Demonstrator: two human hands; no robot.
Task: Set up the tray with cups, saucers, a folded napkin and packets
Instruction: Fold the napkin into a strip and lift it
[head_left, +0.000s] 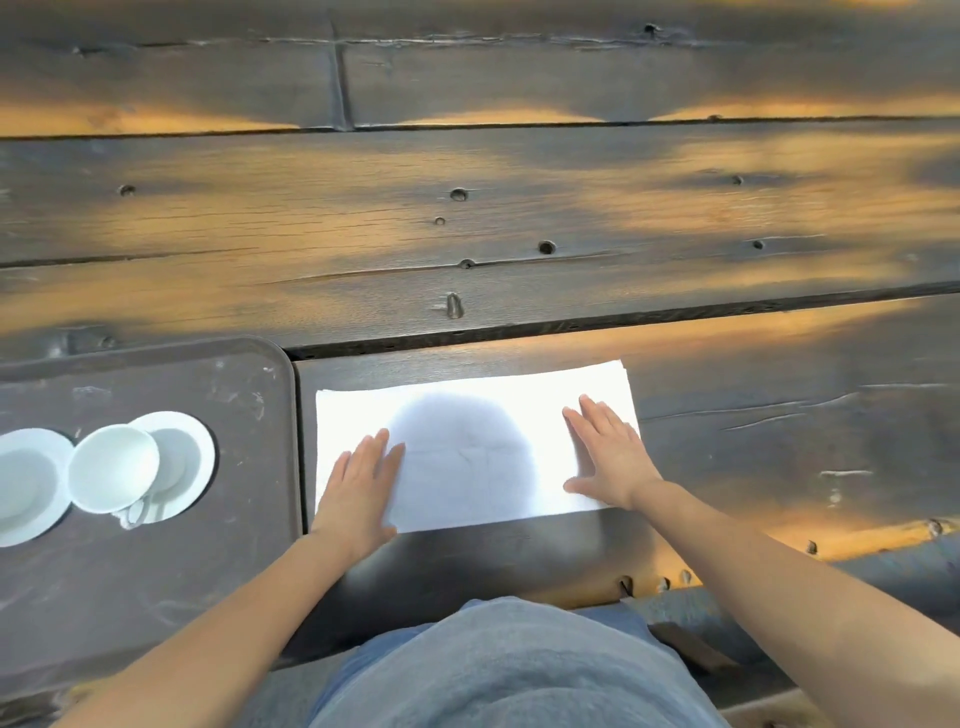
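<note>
A white napkin (467, 447) lies flat on the dark wooden table, folded into a long rectangle. My left hand (361, 486) presses flat on its left end, fingers apart. My right hand (605, 452) lies flat on its right end, fingers spread. To the left sits a dark brown tray (244, 519). On it a white cup (113, 467) rests tilted on a white saucer (189, 452). A second white saucer (26, 488) shows at the left edge, partly cut off. No packets are in view.
The wooden table (467, 208) stretches far ahead, with knots and gaps between its planks. Its front edge (857, 538) runs close to my body on the right. My grey-blue clothing fills the bottom middle.
</note>
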